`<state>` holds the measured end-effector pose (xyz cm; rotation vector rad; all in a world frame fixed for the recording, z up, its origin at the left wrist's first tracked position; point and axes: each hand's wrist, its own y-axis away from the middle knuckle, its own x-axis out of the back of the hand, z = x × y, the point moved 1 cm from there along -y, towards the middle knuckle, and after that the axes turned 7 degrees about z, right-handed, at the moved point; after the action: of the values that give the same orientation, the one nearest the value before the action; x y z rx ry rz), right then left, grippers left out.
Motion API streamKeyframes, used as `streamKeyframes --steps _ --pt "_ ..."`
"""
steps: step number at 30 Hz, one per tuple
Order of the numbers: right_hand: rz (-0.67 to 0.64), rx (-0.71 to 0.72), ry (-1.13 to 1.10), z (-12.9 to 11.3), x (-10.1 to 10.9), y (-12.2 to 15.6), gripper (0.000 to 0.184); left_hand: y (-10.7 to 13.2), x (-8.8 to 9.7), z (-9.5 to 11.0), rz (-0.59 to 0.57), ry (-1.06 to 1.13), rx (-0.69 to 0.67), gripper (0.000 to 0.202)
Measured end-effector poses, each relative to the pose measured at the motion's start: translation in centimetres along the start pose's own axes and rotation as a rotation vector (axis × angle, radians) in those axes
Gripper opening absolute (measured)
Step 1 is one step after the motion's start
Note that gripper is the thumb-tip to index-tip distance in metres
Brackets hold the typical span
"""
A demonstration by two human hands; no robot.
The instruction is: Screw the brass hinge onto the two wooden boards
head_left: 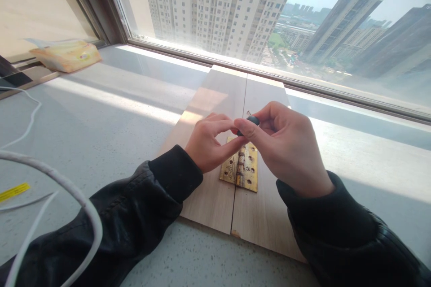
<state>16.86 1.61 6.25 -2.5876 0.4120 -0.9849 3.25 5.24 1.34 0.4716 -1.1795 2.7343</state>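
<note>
Both my hands meet over a brass-coloured butt hinge that lies across the seam between two wooden boards. Between my right thumb and fingers is a small dark rounded piece; its kind does not show. My right hand is closed on it. From the left, my left hand pinches the same piece's lower end with thumb and forefinger. Just above my fingertips a small screw shows; I cannot tell what it rests on. My hands hide the far end of the hinge, whose visible screw holes look bare.
The boards lie on a pale speckled sill against a window frame. A yellow tissue pack stands at the back left. White cables loop over the left side, near my left sleeve, beside a yellow label.
</note>
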Motion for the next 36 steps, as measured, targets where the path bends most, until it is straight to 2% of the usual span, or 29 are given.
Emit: streamKeyframes --steps 3,7,14,20,24,31,33,36 --pt "-0.011 0.000 -0.007 0.0 -0.1 0.0 0.029 0.3 -0.3 0.2 0.085 -0.076 0.035 0.021" --pt "-0.016 0.015 0.019 -0.3 -0.1 0.1 0.030 0.3 -0.5 0.4 0.120 -0.107 0.039 0.018" --pt "0.063 0.025 0.112 -0.3 0.0 0.1 0.033 -0.4 0.0 0.3 -0.032 -0.020 -0.006 0.012" --pt "-0.172 0.034 -0.109 -0.4 0.4 -0.2 0.024 0.0 0.2 -0.6 -0.024 0.003 0.008 0.013" --pt "-0.254 0.047 -0.093 -0.4 0.8 -0.4 0.021 0.1 0.2 -0.9 -0.041 0.030 0.018 0.015" --pt "-0.183 0.002 -0.038 -0.2 0.9 -0.4 0.020 0.0 0.4 -0.8 -0.151 0.080 -0.005 0.013" --pt "-0.168 0.003 -0.061 -0.2 0.7 -0.3 0.021 0.1 0.3 -0.7 -0.124 0.081 0.003 0.015" --pt "-0.151 0.024 -0.066 -0.4 0.5 -0.2 0.021 0.2 0.1 -0.5 -0.001 0.045 0.030 0.020"
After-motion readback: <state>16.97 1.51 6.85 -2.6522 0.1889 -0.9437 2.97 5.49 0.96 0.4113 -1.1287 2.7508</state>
